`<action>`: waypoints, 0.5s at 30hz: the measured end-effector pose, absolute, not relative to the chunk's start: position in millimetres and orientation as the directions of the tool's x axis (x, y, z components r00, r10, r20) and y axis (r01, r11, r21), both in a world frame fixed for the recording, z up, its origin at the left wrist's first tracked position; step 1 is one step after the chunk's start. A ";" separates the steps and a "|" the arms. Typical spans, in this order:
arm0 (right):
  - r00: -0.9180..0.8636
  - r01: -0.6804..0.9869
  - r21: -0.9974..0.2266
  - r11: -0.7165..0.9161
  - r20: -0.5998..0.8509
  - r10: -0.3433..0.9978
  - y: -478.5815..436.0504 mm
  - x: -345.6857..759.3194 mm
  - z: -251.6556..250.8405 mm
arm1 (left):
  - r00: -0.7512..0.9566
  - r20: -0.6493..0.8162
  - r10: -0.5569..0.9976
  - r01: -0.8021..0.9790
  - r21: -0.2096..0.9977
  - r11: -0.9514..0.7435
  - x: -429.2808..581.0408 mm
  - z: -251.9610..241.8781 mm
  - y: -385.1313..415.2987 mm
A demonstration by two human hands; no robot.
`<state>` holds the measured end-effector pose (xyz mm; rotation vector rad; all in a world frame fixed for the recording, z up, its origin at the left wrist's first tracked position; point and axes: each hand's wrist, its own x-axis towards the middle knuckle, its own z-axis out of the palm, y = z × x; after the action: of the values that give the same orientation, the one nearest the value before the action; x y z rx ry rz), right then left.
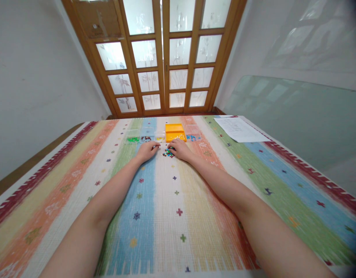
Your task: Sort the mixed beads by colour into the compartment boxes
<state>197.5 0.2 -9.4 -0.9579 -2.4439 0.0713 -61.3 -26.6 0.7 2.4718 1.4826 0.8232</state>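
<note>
A small pile of mixed coloured bits [168, 153], too small to name exactly, lies on the cloth between my hands. My right hand [180, 149] is at the pile's right side, its bent fingertips drawn together over the bits. To the left of the pile, my left hand [148, 150] rests with thumb and fingers pinched together. Whatever sits between the fingertips of either hand is too small to make out. Just beyond is an open yellow box [175, 127] with pale bits in its near part.
Clear plastic boxes flank the yellow one: one with green bits [133, 139], one with dark bits [146, 138], one with yellow bits [160, 139], and one with blue bits [192, 137]. A paper sheet [241, 129] lies at the right on the striped tablecloth [166, 216].
</note>
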 end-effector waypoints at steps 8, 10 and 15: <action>-0.347 0.717 -0.325 0.617 0.602 0.719 15.4 220.8 1.3 | 0.508 0.314 0.802 0.736 0.325 -0.594 -52.3 8.4 -35.0; -0.191 0.765 -0.379 0.521 0.639 0.745 23.1 233.4 3.9 | 0.523 0.314 0.793 0.729 0.318 -0.607 -51.3 9.8 -36.7; 0.076 0.817 -0.482 0.316 0.633 0.770 37.9 262.1 3.6 | 0.519 0.301 0.800 0.728 0.336 -0.598 -50.8 11.8 -38.8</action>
<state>262.1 37.9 3.6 -1.4487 -1.6841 -0.0654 -50.8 -38.8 11.8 2.5883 1.3143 0.6449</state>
